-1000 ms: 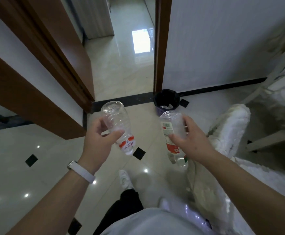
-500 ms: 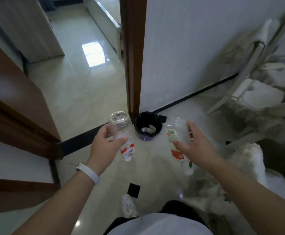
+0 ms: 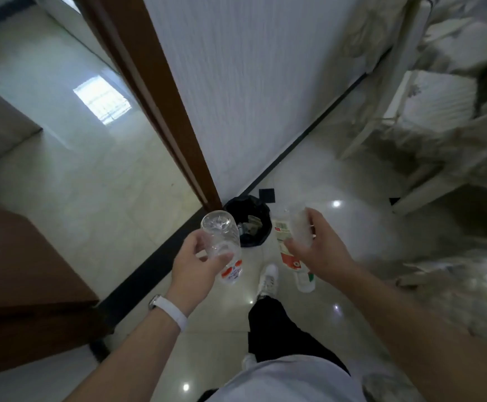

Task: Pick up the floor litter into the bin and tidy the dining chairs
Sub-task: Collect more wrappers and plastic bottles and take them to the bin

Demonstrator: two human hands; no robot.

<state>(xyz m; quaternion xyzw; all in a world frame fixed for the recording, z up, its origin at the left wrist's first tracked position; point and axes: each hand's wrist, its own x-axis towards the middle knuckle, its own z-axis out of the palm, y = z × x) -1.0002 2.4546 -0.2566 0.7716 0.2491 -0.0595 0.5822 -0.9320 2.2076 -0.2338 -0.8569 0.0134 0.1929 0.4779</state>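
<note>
Head view: left hand (image 3: 195,262) grips left bottle (image 3: 222,242), right hand (image 3: 320,250) grips right bottle (image 3: 291,245), both held just short of bin (image 3: 233,207) at wall edge of floor (image 3: 352,227). Some litter (image 3: 252,226) already inside; bottles not dropped, chairs (image 3: 427,111) untidied.

A brown door frame (image 3: 166,111) meets a white ribbed wall (image 3: 251,82), black skirting (image 3: 317,121) running along glossy pale floor tiles (image 3: 338,181).

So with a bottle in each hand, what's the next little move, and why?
Probably carry both slightly forward, over the black bin. The left hand grips the left bottle, the right hand the right bottle; the bin stands open ahead, between them, by the door frame.
</note>
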